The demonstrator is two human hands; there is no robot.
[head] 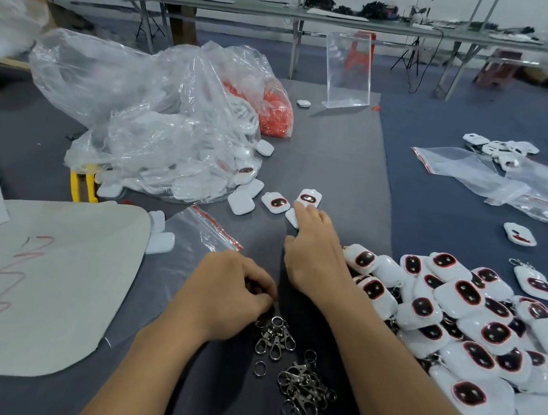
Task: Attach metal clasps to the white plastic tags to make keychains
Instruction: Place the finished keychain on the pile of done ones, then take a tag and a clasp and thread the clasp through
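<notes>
The person's right hand [314,257] lay stretched across the dark grey felt table cover [342,146]. Its fingers were straight, and their tips rested on a white rounded-square plastic tag [292,217] without closing round it. Two loose tags with dark, red-rimmed faces [309,198] lay just beside those fingertips, at twelve and eleven o'clock.

The left hand [231,291] sat at seven o'clock from the right. Its fingers were curled down onto the top of a cluster of silver metal swivel clasps [275,337]. I could not tell whether it gripped one, because the fingers hid it. A bigger heap of clasps [305,387] lay at five o'clock from that hand, between the forearms.

At three o'clock from the right wrist, a pile of white tags with clasps among them [474,335] touched the forearm. A crumpled clear plastic bag of plain white tags [171,132] sat at ten o'clock, with a yellow-handled tool [82,185] poking out from under it. An off-white board scribbled in red [32,281] lay at nine o'clock.
</notes>
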